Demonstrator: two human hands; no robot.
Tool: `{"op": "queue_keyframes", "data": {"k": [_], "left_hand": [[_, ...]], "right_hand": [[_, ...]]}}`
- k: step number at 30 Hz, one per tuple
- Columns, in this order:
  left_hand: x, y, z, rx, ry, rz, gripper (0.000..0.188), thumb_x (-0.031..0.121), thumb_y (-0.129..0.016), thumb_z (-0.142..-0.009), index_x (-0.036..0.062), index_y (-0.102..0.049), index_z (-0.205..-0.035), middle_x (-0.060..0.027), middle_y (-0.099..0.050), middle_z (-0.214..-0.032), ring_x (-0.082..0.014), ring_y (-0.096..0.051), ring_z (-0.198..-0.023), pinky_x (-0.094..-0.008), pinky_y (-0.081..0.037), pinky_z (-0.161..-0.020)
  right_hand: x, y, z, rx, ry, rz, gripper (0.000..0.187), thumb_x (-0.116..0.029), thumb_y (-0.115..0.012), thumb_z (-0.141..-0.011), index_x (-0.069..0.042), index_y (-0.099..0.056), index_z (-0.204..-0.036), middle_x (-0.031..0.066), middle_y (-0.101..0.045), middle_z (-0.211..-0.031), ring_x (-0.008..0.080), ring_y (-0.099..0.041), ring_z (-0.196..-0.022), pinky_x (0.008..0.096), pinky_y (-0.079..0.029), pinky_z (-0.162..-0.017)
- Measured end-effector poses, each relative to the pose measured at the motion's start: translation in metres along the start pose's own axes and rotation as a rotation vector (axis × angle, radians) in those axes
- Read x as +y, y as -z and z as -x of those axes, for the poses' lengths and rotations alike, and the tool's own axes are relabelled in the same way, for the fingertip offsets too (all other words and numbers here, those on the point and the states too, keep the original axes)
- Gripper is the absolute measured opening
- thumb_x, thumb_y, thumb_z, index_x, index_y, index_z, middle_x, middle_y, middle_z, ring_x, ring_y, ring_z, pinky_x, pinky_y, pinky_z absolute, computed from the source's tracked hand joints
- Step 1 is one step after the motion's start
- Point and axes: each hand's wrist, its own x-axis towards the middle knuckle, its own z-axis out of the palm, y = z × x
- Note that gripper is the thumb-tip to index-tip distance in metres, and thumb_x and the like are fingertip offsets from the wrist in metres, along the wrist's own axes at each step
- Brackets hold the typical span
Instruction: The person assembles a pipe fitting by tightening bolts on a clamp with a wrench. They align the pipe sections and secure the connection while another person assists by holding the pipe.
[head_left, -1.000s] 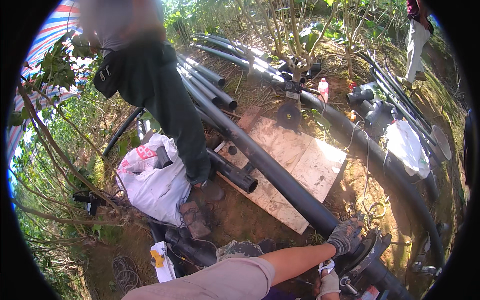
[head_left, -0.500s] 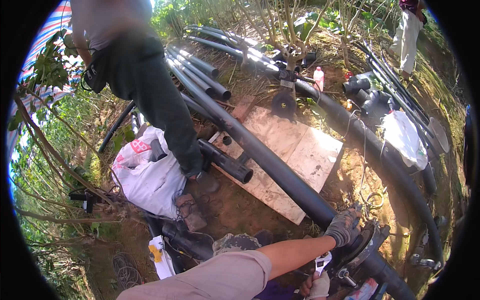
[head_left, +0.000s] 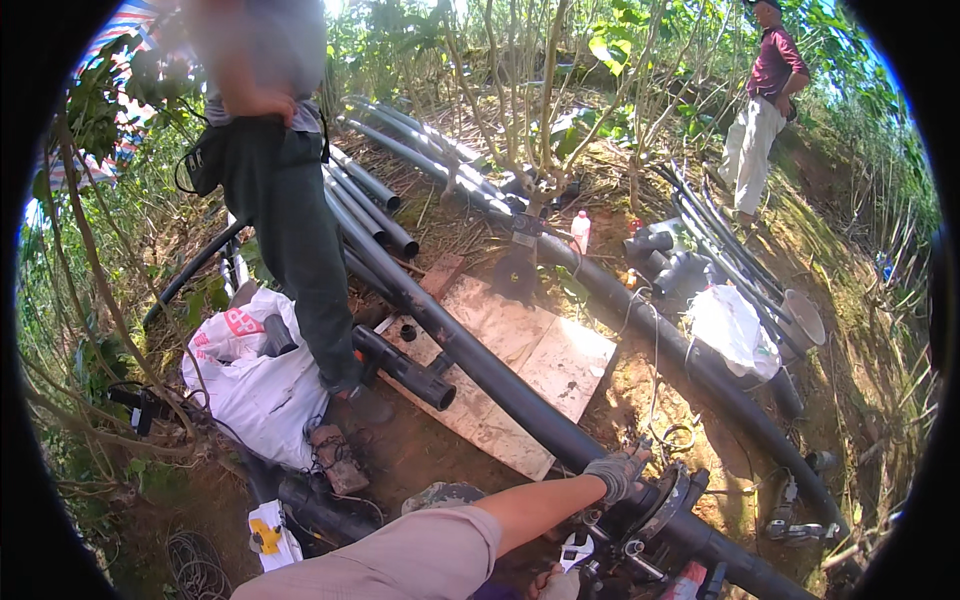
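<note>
My left hand [head_left: 617,474], in a grey glove with bare fingertips, lies across a long black pipe [head_left: 478,358] and is closed over it. Right beside it, the pipe runs into a dark metal clamp frame [head_left: 672,503] with bolts. Low in the picture, my right hand [head_left: 556,583], partly gloved, is wrapped round a silver adjustable wrench [head_left: 575,551] beside the frame. Its wrist is cut off by the lower edge. Past the frame another black pipe length [head_left: 735,562] continues to the lower right.
A person in dark trousers [head_left: 285,220] stands at the left by a white sack [head_left: 260,385]. Another person [head_left: 762,110] stands far right. Stained boards [head_left: 520,335] lie under the pipe. A thick pipe [head_left: 690,360], a cable [head_left: 655,385] and a white bag [head_left: 733,330] lie on the right.
The whole view has shifted, so things sit further left and the far person shows more fully. My left hand stays on the pipe and my right hand keeps the wrench.
</note>
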Motion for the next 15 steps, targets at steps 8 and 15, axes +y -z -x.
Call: {"op": "queue_keyframes", "data": {"k": [8, 15], "left_hand": [[-0.026, 0.082, 0.026, -0.238, 0.195, -0.076, 0.103, 0.042, -0.071, -0.090, 0.0061, -0.007, -0.162, -0.0291, -0.052, -0.145, -0.0413, -0.052, -0.134, -0.0423, -0.042, -0.111], [0.008, 0.342, 0.024, 0.375, 0.463, -0.283, 0.101, 0.049, -0.058, -0.095, 0.0056, 0.004, -0.162, -0.0326, -0.052, -0.142, -0.0418, -0.054, -0.132, -0.0456, -0.041, -0.112]], "right_hand": [[-0.148, 0.065, 0.105, 0.029, 0.398, 0.467, 0.008, -0.017, -0.057, -0.102, -0.014, -0.052, -0.108, 0.0020, -0.049, -0.064, 0.0151, -0.047, -0.046, 0.0310, -0.038, -0.039], [-0.246, 0.114, 0.137, 0.145, 0.978, 0.844, 0.039, -0.027, -0.063, -0.099, 0.002, -0.057, -0.124, 0.0135, -0.068, -0.098, 0.0256, -0.065, -0.078, 0.0395, -0.053, -0.069]]}}
